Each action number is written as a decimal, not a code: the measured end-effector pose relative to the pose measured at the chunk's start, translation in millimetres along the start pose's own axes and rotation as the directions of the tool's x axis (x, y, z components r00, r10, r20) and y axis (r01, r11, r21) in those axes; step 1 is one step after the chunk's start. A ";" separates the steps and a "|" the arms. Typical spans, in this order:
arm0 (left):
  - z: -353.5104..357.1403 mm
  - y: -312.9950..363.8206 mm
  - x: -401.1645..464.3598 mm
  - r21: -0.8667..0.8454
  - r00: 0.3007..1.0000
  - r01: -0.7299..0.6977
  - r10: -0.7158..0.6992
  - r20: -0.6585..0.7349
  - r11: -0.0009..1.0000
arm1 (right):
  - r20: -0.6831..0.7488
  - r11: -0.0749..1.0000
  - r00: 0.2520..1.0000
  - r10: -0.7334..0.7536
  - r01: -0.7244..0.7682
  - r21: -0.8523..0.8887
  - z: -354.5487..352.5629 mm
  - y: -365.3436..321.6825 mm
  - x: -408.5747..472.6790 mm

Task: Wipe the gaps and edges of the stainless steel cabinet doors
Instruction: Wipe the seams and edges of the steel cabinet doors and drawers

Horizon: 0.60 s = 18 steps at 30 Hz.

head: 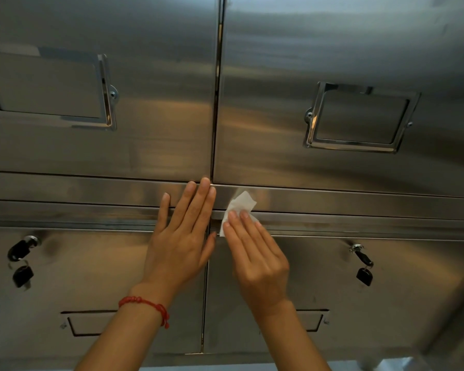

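Both hands reach up to the steel cabinet doors [118,156]. The left hand [181,236] lies flat, fingers straight, released. The right hand [255,253] presses a white wipe [240,203] with straight fingers against the horizontal gap [359,210] between doors.

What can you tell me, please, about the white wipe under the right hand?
The white wipe looks like a thin, soft tissue or cloth, crumpled and folded, with a creased corner sticking up past the fingertips. The right hand presses it with straight fingers flat against the horizontal steel band between the upper and lower cabinet doors, just right of the vertical centre gap. Its lower part is hidden under the fingers. The left hand lies flat beside it without touching it.
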<state>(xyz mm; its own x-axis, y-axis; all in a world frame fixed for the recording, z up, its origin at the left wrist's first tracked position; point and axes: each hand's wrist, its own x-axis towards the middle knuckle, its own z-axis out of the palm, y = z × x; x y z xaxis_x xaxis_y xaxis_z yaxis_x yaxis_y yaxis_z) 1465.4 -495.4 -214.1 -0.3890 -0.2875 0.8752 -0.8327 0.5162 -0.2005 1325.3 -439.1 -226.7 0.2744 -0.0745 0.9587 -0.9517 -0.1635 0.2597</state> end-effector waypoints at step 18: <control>-1.4 0.1 0.2 0.014 1.000 -0.003 0.002 0.029 1.000 | 0.022 1.000 1.000 0.014 -0.013 -0.001 -6.8 13.4 -8.9</control>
<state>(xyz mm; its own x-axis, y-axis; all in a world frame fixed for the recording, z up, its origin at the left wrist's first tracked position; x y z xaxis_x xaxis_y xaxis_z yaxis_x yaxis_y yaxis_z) 1465.9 -494.3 -213.3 -0.4023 -0.3096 0.8616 -0.8371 0.5054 -0.2092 1309.1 -434.0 -231.0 0.2644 -0.0979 0.9594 -0.9555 -0.1613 0.2469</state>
